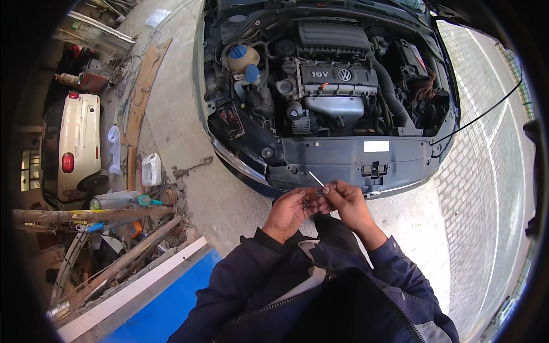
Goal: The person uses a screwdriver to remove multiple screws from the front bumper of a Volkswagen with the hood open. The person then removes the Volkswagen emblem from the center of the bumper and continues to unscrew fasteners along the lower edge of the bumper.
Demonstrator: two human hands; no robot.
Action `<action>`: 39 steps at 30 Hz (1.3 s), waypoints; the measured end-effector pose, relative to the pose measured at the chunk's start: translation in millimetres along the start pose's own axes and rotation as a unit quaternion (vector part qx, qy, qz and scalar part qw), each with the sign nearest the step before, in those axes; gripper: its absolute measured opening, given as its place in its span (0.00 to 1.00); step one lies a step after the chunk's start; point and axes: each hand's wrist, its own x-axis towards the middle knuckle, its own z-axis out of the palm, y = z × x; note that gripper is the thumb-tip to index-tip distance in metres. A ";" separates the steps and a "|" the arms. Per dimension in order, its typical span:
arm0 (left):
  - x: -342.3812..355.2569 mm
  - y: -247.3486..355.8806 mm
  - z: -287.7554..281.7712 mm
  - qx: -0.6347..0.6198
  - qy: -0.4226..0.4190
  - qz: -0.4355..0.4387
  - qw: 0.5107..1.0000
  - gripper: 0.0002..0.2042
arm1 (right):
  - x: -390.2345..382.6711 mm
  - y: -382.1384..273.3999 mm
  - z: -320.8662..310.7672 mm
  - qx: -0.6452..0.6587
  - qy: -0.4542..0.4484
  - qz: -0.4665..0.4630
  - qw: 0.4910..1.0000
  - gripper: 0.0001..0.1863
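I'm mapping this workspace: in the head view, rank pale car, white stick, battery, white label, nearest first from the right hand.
1. White stick: in the right hand.
2. White label: ahead, slightly right.
3. Battery: farther ahead, right.
4. Pale car: far left.

Sunlit brick paving (472,86) beside concrete (180,123)

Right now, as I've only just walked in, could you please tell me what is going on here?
A person stands in front of a dark car with its engine exposed. Their right hand pinches a thin white stick. The left hand is beside it, fingers partly curled; whether it grips anything is unclear. Neither hand is at the engine.
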 end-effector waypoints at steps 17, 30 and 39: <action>42.5 -75.4 -149.0 0.167 0.293 -0.076 0.938 0.06 | 20.2 196.5 -114.0 0.085 0.173 0.236 0.952 0.08; -66.8 -104.0 -252.3 0.303 0.451 -0.062 0.837 0.08 | 6.2 216.0 -223.9 -0.105 0.195 0.225 0.949 0.09; -95.7 -124.2 -266.2 0.633 0.280 -0.169 0.702 0.13 | -110.6 288.9 -255.1 0.048 0.393 0.196 0.897 0.08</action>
